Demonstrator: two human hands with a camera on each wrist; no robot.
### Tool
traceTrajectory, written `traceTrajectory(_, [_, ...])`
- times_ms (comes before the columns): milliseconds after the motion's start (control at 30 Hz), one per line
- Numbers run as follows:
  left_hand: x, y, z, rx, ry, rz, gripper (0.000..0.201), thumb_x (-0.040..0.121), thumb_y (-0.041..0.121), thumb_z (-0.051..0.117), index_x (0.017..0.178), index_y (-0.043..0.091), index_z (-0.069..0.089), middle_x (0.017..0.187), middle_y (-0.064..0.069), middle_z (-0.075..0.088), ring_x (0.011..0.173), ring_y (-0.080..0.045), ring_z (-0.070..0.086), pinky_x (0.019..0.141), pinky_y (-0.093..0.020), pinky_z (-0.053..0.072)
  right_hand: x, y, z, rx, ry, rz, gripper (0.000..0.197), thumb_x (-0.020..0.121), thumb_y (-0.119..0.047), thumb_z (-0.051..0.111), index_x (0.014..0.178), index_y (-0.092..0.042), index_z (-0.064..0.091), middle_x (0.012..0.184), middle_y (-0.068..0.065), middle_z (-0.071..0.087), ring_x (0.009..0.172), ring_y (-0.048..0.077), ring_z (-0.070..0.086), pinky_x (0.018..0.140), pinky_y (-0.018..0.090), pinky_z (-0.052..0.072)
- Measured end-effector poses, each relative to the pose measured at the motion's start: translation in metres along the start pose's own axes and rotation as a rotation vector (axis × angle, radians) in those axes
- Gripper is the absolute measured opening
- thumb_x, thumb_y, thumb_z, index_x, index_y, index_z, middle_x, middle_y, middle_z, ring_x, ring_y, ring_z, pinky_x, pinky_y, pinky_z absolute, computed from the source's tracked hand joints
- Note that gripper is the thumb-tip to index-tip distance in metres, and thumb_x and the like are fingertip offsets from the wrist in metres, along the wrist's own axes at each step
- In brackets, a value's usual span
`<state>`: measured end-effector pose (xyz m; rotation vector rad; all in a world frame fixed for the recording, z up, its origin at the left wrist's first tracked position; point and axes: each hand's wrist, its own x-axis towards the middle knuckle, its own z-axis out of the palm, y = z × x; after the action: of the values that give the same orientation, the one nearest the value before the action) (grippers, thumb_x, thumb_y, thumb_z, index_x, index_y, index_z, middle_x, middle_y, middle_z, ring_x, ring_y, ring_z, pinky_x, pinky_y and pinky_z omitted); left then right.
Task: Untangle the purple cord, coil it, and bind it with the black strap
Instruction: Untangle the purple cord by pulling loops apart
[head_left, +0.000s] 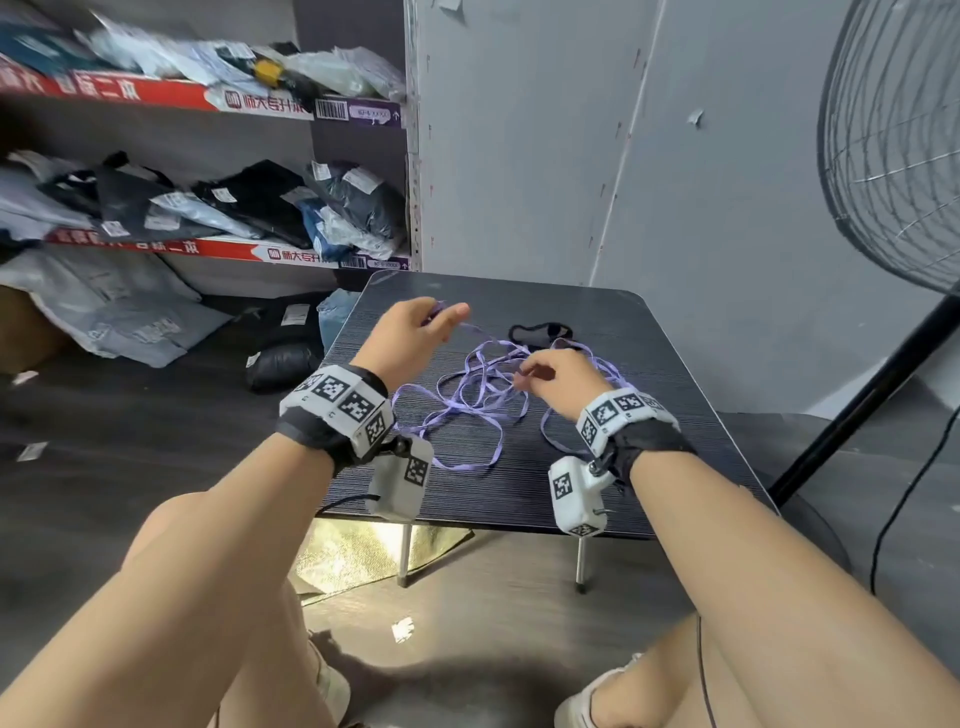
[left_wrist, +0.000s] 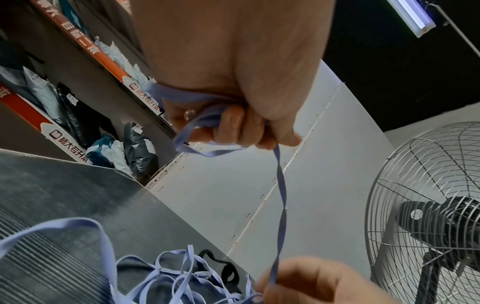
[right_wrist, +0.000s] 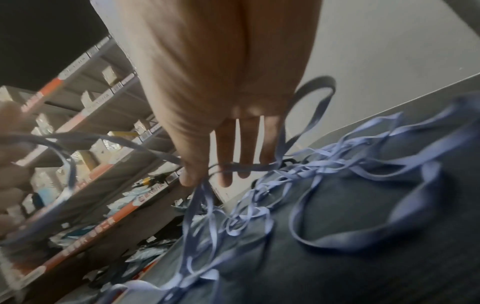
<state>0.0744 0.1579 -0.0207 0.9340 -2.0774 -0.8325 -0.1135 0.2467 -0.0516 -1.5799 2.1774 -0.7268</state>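
Note:
The purple cord (head_left: 470, 400) lies in a loose tangle on the dark table (head_left: 675, 467). My left hand (head_left: 423, 325) is raised over the table's far left. In the left wrist view its fingers (left_wrist: 231, 123) curl round a few turns of the cord (left_wrist: 281, 185), and one strand runs down to my right hand (left_wrist: 306, 281). My right hand (head_left: 540, 376) hovers over the tangle's right side and pinches that strand; in the right wrist view the cord (right_wrist: 249, 167) crosses its fingers (right_wrist: 226, 156). The black strap (head_left: 540, 332) lies loose on the table beyond the tangle.
A shelf unit (head_left: 208, 249) with bagged parcels stands at the left, and more parcels (head_left: 280, 358) lie on the floor beside the table. A large standing fan (head_left: 898, 145) with a black pole (head_left: 857, 405) is close at the right. A grey wall is behind.

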Motion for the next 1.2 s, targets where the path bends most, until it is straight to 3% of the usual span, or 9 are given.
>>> traceTrajectory(133, [0.003,-0.004,0.0,-0.086,0.035,-0.038,0.039,0.095,0.041,0.049,0.065,0.016,0.048,0.054,0.004,0.039,0.047,-0.011,0.033,0.048,-0.024,0.029,-0.002,0.015,0.004,-0.112,0.031,0.038,0.016,0.087,-0.021,0.064,0.101,-0.016,0.069,0.102,0.007,0.069,0.099,0.024,0.061,0.083,0.033,0.048])
traceTrajectory(333, [0.004,-0.009,0.006,-0.246,0.002,-0.075,0.034,0.098,0.033,0.046,0.067,0.016,0.048,0.058,0.002,0.044,0.044,-0.007,0.039,0.049,-0.024,0.036,-0.002,0.031,0.007,-0.357,0.222,0.066,0.016,0.089,-0.03,0.06,0.1,-0.034,0.071,0.111,-0.004,0.061,0.115,0.029,0.039,0.092,0.038,0.033])
traceTrajectory(600, [0.005,-0.019,0.015,-0.274,-0.023,-0.08,0.032,0.101,0.03,0.038,0.075,0.016,0.052,0.059,0.003,0.046,0.037,-0.006,0.037,0.046,-0.025,0.032,0.002,0.019,0.003,-0.071,0.253,0.003,0.028,0.089,-0.001,0.044,0.099,-0.012,0.068,0.116,0.008,0.062,0.081,0.023,0.057,0.063,0.022,0.037])
traceTrajectory(667, [0.005,-0.018,0.018,-0.267,-0.032,-0.083,0.031,0.102,0.027,0.035,0.078,0.015,0.051,0.06,0.003,0.046,0.036,-0.004,0.037,0.045,-0.023,0.03,0.004,0.019,0.006,0.062,0.145,0.019,0.043,0.087,0.003,0.041,0.121,-0.017,0.057,0.137,0.008,0.049,0.108,0.023,0.057,0.078,0.026,0.047])
traceTrajectory(767, [0.005,-0.017,0.022,-0.243,-0.063,-0.082,0.028,0.102,0.024,0.034,0.085,0.009,0.05,0.062,0.004,0.046,0.037,-0.002,0.037,0.044,-0.02,0.032,0.003,0.014,0.011,0.267,0.003,0.014,0.065,0.087,-0.002,0.045,0.144,-0.028,0.029,0.154,0.0,0.023,0.139,0.02,0.029,0.105,0.044,0.039])
traceTrajectory(900, [0.003,-0.013,0.027,-0.244,-0.086,-0.075,0.026,0.102,0.025,0.034,0.085,0.011,0.049,0.063,0.005,0.046,0.038,-0.001,0.036,0.044,-0.02,0.03,0.004,0.002,0.017,0.441,0.074,-0.019,0.045,0.092,-0.021,0.05,0.136,-0.026,0.042,0.141,-0.002,0.042,0.128,0.015,0.042,0.106,0.04,0.037])
traceTrajectory(1000, [0.001,-0.008,0.03,-0.3,-0.102,-0.062,0.027,0.102,0.024,0.035,0.079,0.018,0.049,0.063,0.002,0.046,0.039,-0.001,0.036,0.045,-0.02,0.03,0.003,-0.009,0.023,0.426,0.121,-0.079,0.04,0.089,-0.036,0.059,0.126,-0.023,0.053,0.123,-0.004,0.054,0.103,0.014,0.056,0.092,0.034,0.047])
traceTrajectory(1100, [-0.001,0.0,0.029,-0.366,-0.126,-0.055,0.028,0.102,0.024,0.035,0.082,0.018,0.053,0.063,0.0,0.045,0.041,-0.003,0.037,0.044,-0.02,0.029,0.005,-0.017,0.026,0.421,0.216,-0.142,0.022,0.089,-0.033,0.062,0.103,-0.016,0.064,0.102,-0.001,0.065,0.09,0.016,0.061,0.084,0.035,0.051])
traceTrajectory(1200, [-0.002,0.006,0.026,-0.416,-0.139,-0.027,0.029,0.102,0.023,0.034,0.082,0.016,0.054,0.058,-0.001,0.039,0.041,-0.006,0.03,0.041,-0.02,0.025,0.005,-0.021,0.028,0.491,0.222,-0.112,0.013,0.092,-0.026,0.058,0.095,-0.013,0.057,0.095,0.002,0.064,0.073,0.018,0.064,0.075,0.039,0.055])
